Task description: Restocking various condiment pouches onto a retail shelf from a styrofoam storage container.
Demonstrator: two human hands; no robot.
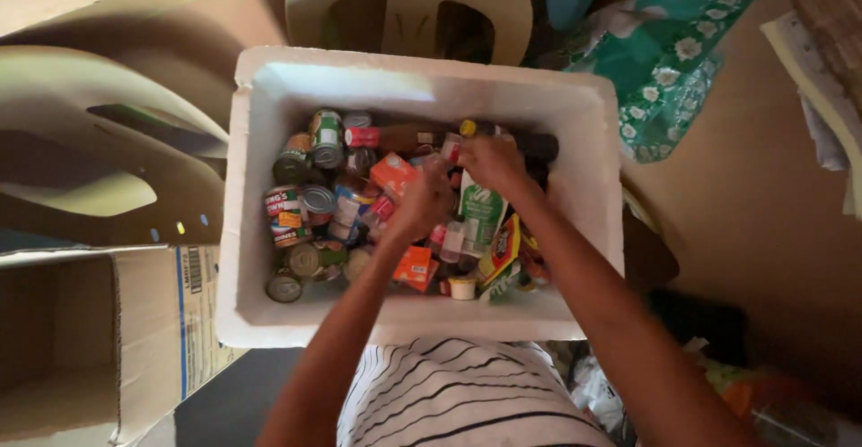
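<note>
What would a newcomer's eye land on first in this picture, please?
The white foam box at centre, crammed with tin cans, orange cartons and small bottles. Both hands, left hand and right hand, dig into its middle. An open cardboard box sits lower left.

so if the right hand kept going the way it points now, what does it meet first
Probably the dark bottle lying on its side at the far end of the white foam box, just ahead of the right hand; depth is unclear, so hedged.

Dim warm indoor light. Glare on far inner wall of white foam box [422, 83] (nearly blown out). Deep shadows at left and near right. Overall soft focus; edges bowed by wide lens.
</note>
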